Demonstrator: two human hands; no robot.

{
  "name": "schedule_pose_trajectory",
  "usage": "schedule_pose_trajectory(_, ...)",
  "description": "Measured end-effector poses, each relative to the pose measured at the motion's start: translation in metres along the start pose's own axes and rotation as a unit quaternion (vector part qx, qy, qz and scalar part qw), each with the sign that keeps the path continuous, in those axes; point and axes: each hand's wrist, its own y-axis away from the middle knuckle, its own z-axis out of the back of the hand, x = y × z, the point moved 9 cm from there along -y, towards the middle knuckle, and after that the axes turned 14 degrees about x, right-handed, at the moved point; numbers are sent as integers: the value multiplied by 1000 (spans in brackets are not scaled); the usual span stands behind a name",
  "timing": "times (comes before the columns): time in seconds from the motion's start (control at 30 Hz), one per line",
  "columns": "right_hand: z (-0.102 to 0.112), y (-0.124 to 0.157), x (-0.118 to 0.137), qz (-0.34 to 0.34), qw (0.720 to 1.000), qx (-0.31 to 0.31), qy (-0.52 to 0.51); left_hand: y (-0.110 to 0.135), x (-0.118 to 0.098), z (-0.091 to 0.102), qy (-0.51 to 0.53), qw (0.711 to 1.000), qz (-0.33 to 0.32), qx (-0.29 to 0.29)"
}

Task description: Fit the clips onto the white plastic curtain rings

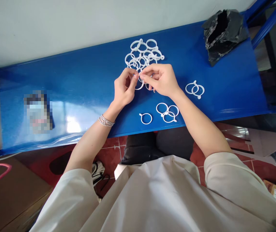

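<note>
Centrally, over the table, a white ring is pinched between both hands. The left hand is curled nearly closed, with thumb and forefinger clamped on the ring's left side. The right hand is likewise closed in a pinch on the ring's upper right, its other fingers folded under. The ring is held just on the near side of the pile of loose rings, which lies close to the far edge, where the table meets the wall.

A wide stretch of bare blue is left open beyond the left hand, as far as a pixelated patch towards the left end. On the right, a pair of rings is found near the right wrist. Past it the surface is bare up to a black bag at the far right corner. Between the forearms, just inside the near edge, a single ring and a trio are laid side by side, apart from each other.

Most of the held ring is covered by fingers, and only its lower arc is shown. A second arc is seen under the right hand, but whether it is gripped cannot be told. The near side of the pile is masked by the fingertips, and which of its rings are linked cannot be made out. The inside of the bag is lost in shadow. A bracelet is worn on the left wrist.
</note>
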Motion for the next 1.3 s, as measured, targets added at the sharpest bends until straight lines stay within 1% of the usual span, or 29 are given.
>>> schedule_pose_trajectory(0.07,0,0,1,9,1000,3,9,-1,2,1,34,999,-5,-11)
schedule_pose_trajectory(0.13,-1,0,1,10,1000,5,21,-2,3,1,44,999,0,-10)
schedule_pose_trajectory(0.37,-4,2,-3,7,996,26,88,-2,6,1,21,1000,1,1)
schedule_pose_trajectory(0.47,-3,3,-2,12,992,21,128,-2,1,1,-1,1000,-3,11)
schedule_pose_trajectory(0.57,-3,3,2,18,989,16,148,-1,-9,1,-47,998,-16,24)
schedule_pose_trajectory(0.67,-5,3,5,22,988,24,153,-1,-14,1,-90,995,-25,21)
schedule_pose_trajectory(0.8,-8,3,5,20,987,41,155,-1,-12,5,-110,994,-17,-6)
schedule_pose_trajectory(0.9,-9,3,4,17,987,49,154,-2,-11,8,-122,992,-15,-16)
schedule_pose_trajectory(1.3,-11,2,0,11,987,58,151,-3,-15,13,-108,994,-19,-10)
